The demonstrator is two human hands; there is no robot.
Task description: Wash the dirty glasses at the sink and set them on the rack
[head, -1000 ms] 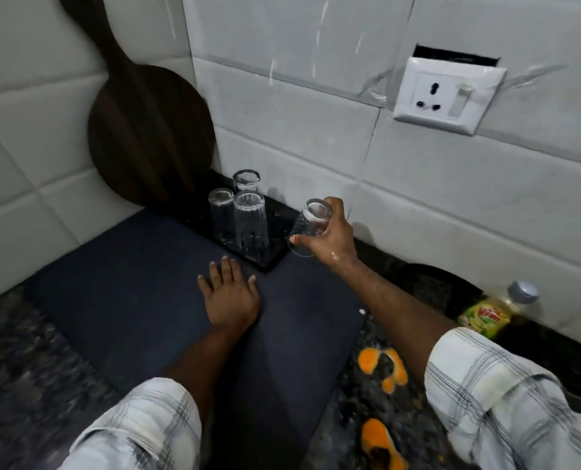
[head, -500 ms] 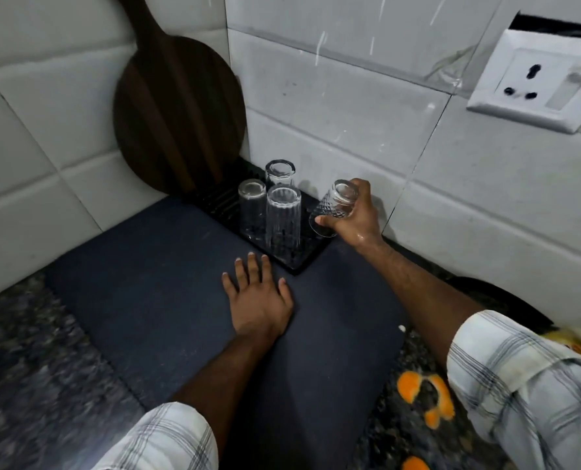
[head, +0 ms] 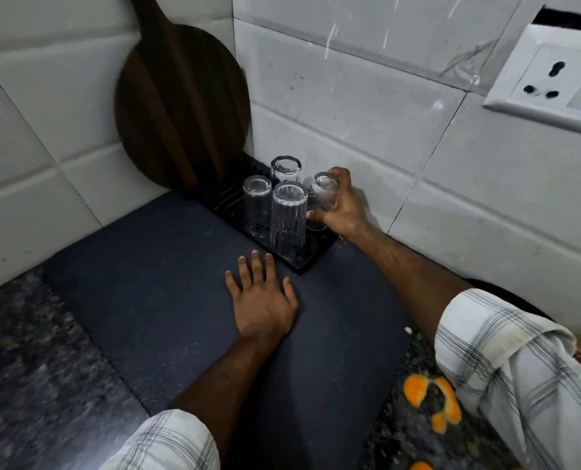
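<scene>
My right hand (head: 341, 212) is wrapped around an upturned glass (head: 323, 195), fingers curled round its far side and thumb near its lower edge, so most of its wall and its rim are hidden from me; I cannot tell whether the rim is touching the black rack (head: 302, 262) or just above it. Three other glasses stand upside down on the rack just left of it: a ribbed one (head: 288, 218) in front, a plain one (head: 257, 205) to its left, and one (head: 285, 169) behind, half covered by the others. My left hand (head: 263, 296) lies flat and open, holding nothing, on the dark mat (head: 146, 283) over the speckled bench (head: 28, 368). A round wooden board (head: 180, 106) leans in the tiled corner, its handle cut off at the top.
</scene>
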